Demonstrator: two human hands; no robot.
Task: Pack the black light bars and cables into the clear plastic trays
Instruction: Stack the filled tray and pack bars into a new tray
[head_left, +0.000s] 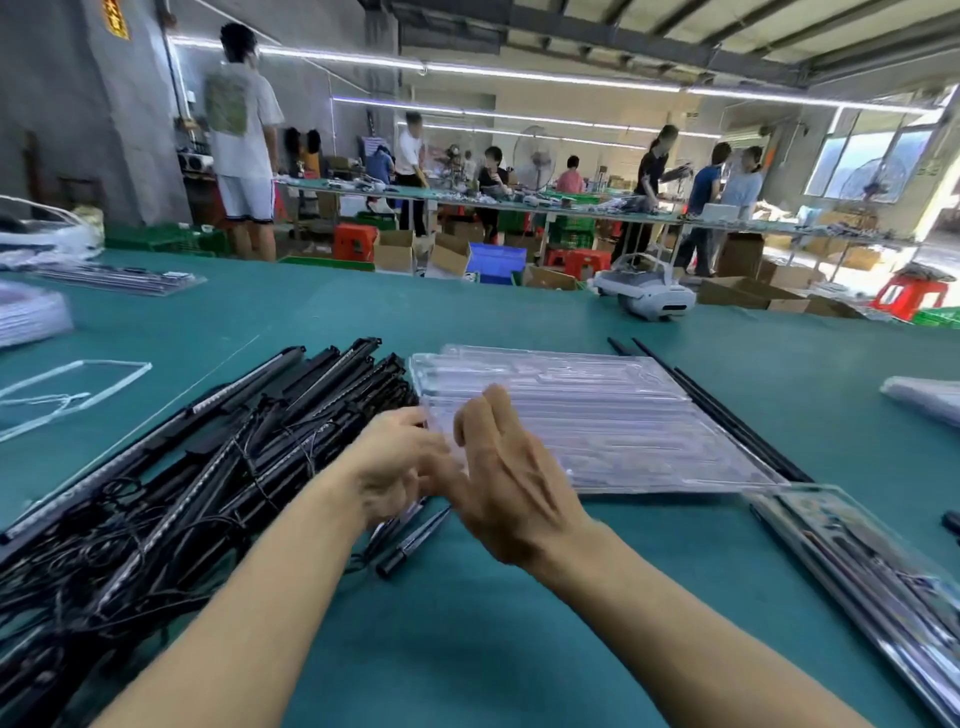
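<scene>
Clear tray (623, 415) is laid flat on the green desk (467, 649). Black light bars (311, 379) and tangled cables (98, 525) are heaped left of the tray. At its near-left corner the left grip (400, 457) is blurred and its state cannot be told. The right grip (511, 473) is held released, fingers straight.

Green table (467, 649) carried: bar pile (208, 467) with tangled cables at left, clear tray (649, 415) centre, black rods (727, 415) along its right edge, packed tray (857, 561) front right, loose bar (413, 545) near front, headset (649, 291) at far edge.
</scene>
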